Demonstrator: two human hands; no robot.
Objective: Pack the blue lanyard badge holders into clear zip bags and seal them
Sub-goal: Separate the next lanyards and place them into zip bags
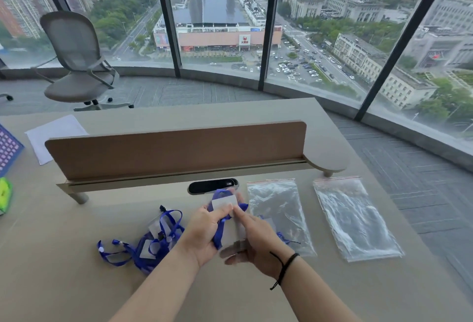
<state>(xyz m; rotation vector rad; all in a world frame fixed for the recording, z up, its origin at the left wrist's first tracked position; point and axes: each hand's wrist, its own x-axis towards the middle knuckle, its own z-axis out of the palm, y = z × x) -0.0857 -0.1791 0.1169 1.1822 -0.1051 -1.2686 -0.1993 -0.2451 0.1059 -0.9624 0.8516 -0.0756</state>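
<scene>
Above the desk's middle, both hands hold one blue lanyard badge holder (223, 202) with a white card in its clear sleeve. My left hand (204, 234) grips its blue strap and lower edge. My right hand (252, 239) pinches the sleeve from the right, and a clear film shows over its lower fingers. A pile of several more blue lanyard badge holders (151, 241) lies to the left of my hands. Two clear zip bags lie flat on the right: the nearer zip bag (279, 209) just beside my right hand, the farther zip bag (355, 219) towards the desk's right edge.
A brown divider panel (176, 149) stands across the beige desk (76, 283), with a black cable grommet (212, 185) in front of it. A white sheet (55, 134) lies behind at left. A grey office chair (79, 60) stands by the curved windows.
</scene>
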